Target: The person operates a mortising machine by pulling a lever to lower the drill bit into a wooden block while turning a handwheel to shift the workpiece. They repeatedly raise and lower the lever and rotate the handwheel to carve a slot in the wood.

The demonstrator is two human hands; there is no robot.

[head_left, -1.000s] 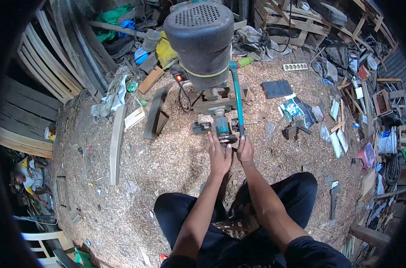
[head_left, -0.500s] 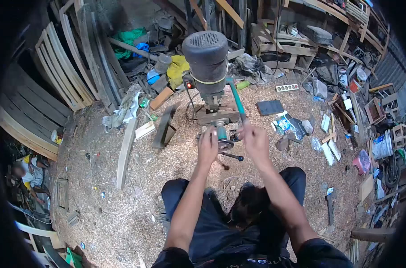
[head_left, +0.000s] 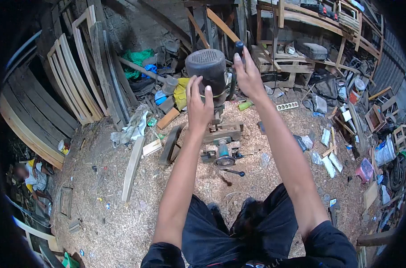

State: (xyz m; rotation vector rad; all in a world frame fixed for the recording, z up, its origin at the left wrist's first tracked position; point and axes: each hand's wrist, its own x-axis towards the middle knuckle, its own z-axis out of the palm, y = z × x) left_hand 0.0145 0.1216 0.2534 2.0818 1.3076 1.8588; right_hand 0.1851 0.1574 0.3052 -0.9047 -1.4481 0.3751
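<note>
A machine with a dark cylindrical motor stands in front of me, with a green vise and its round handwheel below. My left hand is raised at the motor's near left side, fingers apart; whether it touches the housing is unclear. My right hand is closed around a lever with a black knob, to the right of the motor. A wooden piece lies across the machine behind the vise.
Wooden boards lean at the left. A person sits at the far left. A power strip, plastic scraps and a pink basket lie to the right. Wood shavings cover the floor.
Both hands have moved up from the vise area, the left to the motor and the right to the lever's knob. The green lever arm no longer shows in its earlier position.
</note>
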